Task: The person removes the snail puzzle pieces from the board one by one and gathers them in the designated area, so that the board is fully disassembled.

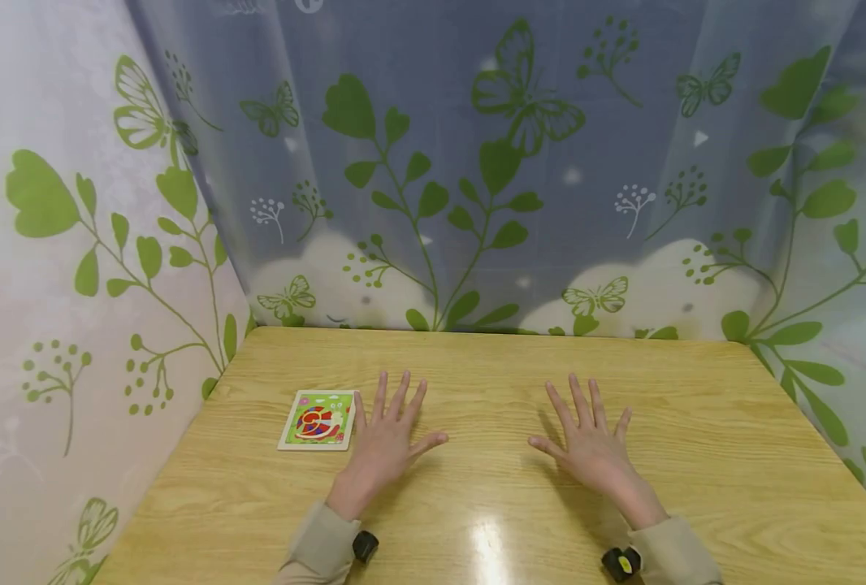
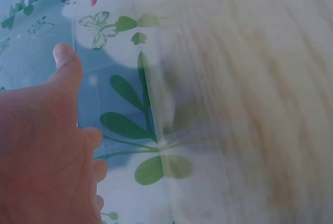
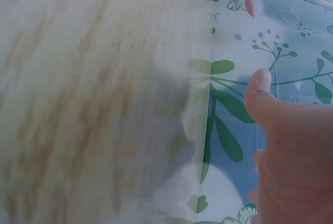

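Note:
My left hand [image 1: 383, 445] is over the wooden table with its fingers spread and straight, holding nothing. Just to its left lies a small square picture puzzle [image 1: 318, 420] with a pale frame, showing a red snail on a green ground; the little finger overlaps its right edge in the head view. Across from it, my right hand [image 1: 592, 452] is likewise spread, palm down, with nothing in it. In the left wrist view the left thumb [image 2: 65, 60] sticks out from the palm. The right thumb [image 3: 261, 91] points upward in the right wrist view.
A light wooden table [image 1: 491, 390] with a glossy reflection near the front spans the space. Behind it hangs a blue-grey curtain [image 1: 433, 49] with green leaves and butterflies. Similar pale fabric [image 1: 38, 309] borders the left, and more hangs at the right. Each wrist wears a small black device.

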`<state>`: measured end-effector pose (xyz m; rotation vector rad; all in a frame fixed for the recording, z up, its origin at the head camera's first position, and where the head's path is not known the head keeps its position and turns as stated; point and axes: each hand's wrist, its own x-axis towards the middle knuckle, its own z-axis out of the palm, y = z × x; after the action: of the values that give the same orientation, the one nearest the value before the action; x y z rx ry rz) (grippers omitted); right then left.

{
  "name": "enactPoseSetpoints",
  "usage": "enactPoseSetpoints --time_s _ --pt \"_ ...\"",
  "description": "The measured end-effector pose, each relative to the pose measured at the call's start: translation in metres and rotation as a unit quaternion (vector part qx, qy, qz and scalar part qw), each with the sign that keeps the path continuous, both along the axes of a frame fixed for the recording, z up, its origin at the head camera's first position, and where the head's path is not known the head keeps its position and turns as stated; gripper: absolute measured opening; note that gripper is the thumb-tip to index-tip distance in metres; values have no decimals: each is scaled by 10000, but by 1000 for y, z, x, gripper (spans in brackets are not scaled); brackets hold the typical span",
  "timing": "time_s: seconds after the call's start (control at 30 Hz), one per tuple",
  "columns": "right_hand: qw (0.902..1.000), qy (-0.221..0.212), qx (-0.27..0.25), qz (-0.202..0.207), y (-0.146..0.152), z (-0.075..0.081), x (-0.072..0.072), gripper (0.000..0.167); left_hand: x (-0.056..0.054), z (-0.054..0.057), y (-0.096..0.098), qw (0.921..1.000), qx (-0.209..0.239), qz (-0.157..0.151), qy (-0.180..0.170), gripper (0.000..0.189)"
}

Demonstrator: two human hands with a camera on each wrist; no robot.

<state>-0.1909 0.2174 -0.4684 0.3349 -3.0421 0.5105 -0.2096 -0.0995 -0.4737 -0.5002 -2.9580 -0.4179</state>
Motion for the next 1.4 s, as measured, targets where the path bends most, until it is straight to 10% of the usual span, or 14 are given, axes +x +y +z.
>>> enactPoseSetpoints --time_s 0.27,0.53,0.77,1.03,1.4 --pt "9991 -161 -397 -70 2 1 -5 87 -5 -1 -5 9998 147 -116 -29 84" --pt "9873 -71 -1580 133 3 5 -15 75 -17 2 -13 9903 1311 -458 -93 69" --pt "9610 2 -2766 74 -4 5 -23 60 -23 2 -25 9504 3032 -590 -363 55" --pt "9243 -19 -3816 50 -21 -2 -33 45 -29 1 -46 9235 3830 -211 61 41" --pt "8877 -824 -4524 236 -55 -6 -41 46 -34 0 -94 9185 3916 507 181 38"
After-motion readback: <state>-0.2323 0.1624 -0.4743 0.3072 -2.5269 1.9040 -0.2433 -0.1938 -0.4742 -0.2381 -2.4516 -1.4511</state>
